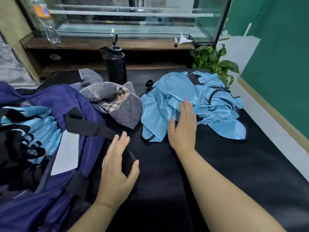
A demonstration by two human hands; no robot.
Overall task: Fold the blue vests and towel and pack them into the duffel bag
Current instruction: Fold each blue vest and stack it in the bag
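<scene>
A crumpled heap of light blue vests (197, 101) with black trim lies on the black table (225, 164), centre right. My right hand (184, 126) reaches over its near edge, fingers straight, holding nothing. A navy duffel bag (66, 104) lies open at the left with folded blue vests (31, 128) inside. My left hand (117, 168) hovers by the bag's black strap (90, 124), fingers relaxed, holding nothing. A grey striped towel (117, 104) is bunched between the bag and the vest heap.
A black bottle (115, 66) stands behind the towel. A wooden shelf with a glass case (127, 22) runs along the back, with a clear plastic bottle (45, 20) on it. A green plant (215, 61) sits at the back right, beside the green wall.
</scene>
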